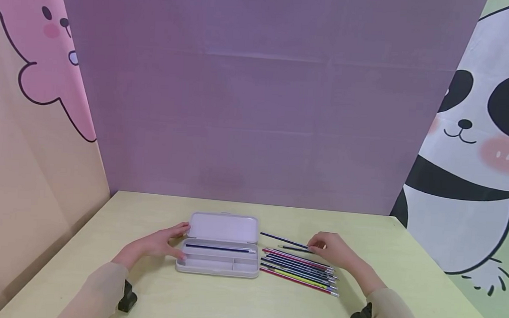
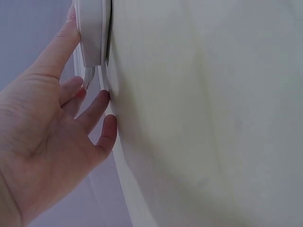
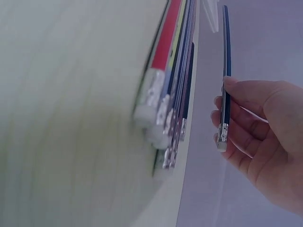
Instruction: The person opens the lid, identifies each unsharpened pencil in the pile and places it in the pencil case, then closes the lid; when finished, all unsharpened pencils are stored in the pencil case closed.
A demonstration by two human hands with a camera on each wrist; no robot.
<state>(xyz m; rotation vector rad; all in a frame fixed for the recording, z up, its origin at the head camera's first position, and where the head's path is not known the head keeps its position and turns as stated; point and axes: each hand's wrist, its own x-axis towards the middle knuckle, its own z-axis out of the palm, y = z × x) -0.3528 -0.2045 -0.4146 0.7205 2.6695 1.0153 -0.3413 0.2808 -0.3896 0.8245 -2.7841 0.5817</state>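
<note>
A white pencil case lies on the table with its lid folded back. One dark pencil lies in its rear compartment. My left hand is at the case's left end, fingers spread; in the left wrist view the thumb touches the case while the other fingers extend past its corner. Between thumb and fingers my right hand pinches a dark blue pencil near its eraser end, the far end pointing toward the case. Below that hand, another dark pencil lies apart from the pile.
A pile of several pencils, mostly dark blue with some red and yellow, lies right of the case, erasers to the right. Behind the table hangs a purple backdrop. Cartoon-printed walls stand at both sides.
</note>
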